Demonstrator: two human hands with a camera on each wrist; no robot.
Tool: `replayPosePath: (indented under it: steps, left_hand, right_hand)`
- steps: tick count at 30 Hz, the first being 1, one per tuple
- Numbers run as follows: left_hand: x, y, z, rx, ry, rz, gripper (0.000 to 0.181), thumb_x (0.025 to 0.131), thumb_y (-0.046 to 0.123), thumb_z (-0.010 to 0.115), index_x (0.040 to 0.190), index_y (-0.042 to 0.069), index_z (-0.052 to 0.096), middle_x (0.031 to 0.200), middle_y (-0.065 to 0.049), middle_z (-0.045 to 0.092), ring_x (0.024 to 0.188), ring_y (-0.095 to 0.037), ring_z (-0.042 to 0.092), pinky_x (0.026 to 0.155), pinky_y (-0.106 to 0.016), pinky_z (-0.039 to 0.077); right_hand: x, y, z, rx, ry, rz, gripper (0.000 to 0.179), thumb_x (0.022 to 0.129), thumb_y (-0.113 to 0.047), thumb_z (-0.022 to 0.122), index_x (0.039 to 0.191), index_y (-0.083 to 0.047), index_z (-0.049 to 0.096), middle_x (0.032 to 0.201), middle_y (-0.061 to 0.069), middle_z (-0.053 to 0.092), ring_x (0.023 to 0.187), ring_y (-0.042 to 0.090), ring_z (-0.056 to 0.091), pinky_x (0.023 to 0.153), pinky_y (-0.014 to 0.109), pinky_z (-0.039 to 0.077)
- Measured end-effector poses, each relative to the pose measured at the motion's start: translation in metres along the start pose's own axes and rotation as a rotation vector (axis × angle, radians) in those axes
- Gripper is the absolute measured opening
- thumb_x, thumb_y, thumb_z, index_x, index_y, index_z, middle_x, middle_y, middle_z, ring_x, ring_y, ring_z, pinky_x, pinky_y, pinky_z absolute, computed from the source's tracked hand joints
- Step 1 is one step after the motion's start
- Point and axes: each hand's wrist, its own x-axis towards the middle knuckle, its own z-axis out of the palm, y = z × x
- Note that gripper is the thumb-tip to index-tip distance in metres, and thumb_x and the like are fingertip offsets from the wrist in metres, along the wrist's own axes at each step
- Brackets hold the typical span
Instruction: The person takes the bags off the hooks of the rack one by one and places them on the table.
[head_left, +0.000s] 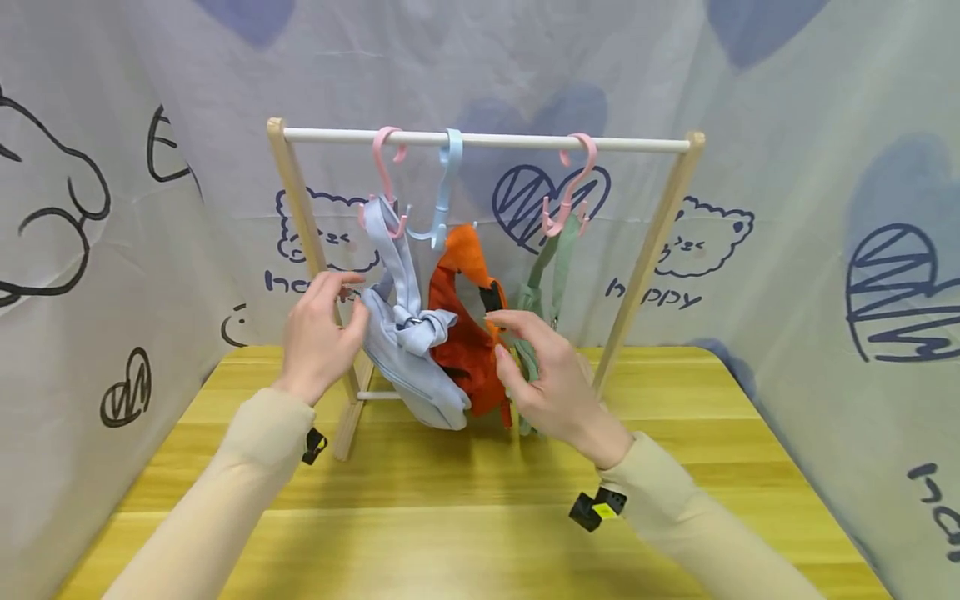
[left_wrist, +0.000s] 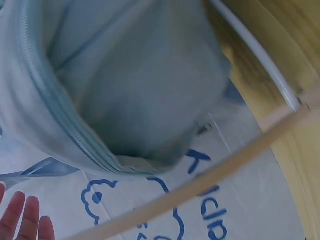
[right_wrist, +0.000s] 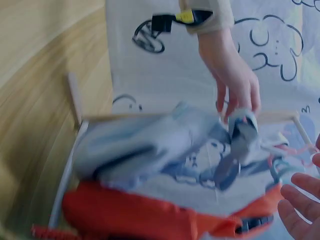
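Observation:
A light blue bag (head_left: 420, 383) with a knotted strap hangs at the left, its strap over a pink hook (head_left: 384, 167). Close to its upper left side is my left hand (head_left: 318, 337), fingers loosely bent and holding nothing; whether it touches the cloth I cannot tell. In the left wrist view the bag (left_wrist: 145, 90) shows its zipper up close. My right hand (head_left: 555, 387), thumb and fingers apart and nothing between them, is in front of an orange-red bag (head_left: 453, 312) on a light blue hook (head_left: 446, 183). Partly hidden behind that hand hangs a green bag (head_left: 528, 300) on another pink hook (head_left: 587, 167).
A wooden rack with a white bar (head_left: 510, 140) carries the hooks. Its legs stand on a yellow wood-grain table (head_left: 420, 533). Behind and at both sides hangs a pale cloth (head_left: 660, 75) with drawn hearts and bears.

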Motion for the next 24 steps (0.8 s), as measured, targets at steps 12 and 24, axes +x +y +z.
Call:
replayPosePath:
  steps: [12, 24]
  left_hand:
    - [0.032, 0.011, 0.003, -0.24, -0.133, -0.22, 0.054, 0.098, 0.011, 0.049, 0.152, 0.008, 0.04, 0.149, -0.016, 0.049, 0.133, -0.036, 0.052, 0.114, -0.05, 0.041]
    - [0.055, 0.014, 0.004, -0.258, -0.258, -0.301, 0.056, 0.102, 0.024, 0.043, 0.156, 0.013, 0.033, 0.16, -0.013, 0.038, 0.146, -0.035, 0.041, 0.12, -0.052, 0.035]
  right_hand:
    - [0.047, -0.011, 0.042, -0.003, -0.097, 0.043, 0.042, 0.093, -0.005, 0.056, 0.135, -0.006, 0.057, 0.142, 0.01, 0.055, 0.123, 0.022, 0.056, 0.094, 0.034, 0.051]
    - [0.073, -0.018, 0.059, -0.043, -0.248, 0.18, 0.043, 0.093, -0.012, 0.058, 0.137, -0.015, 0.06, 0.154, 0.018, 0.04, 0.138, 0.034, 0.045, 0.102, 0.046, 0.049]
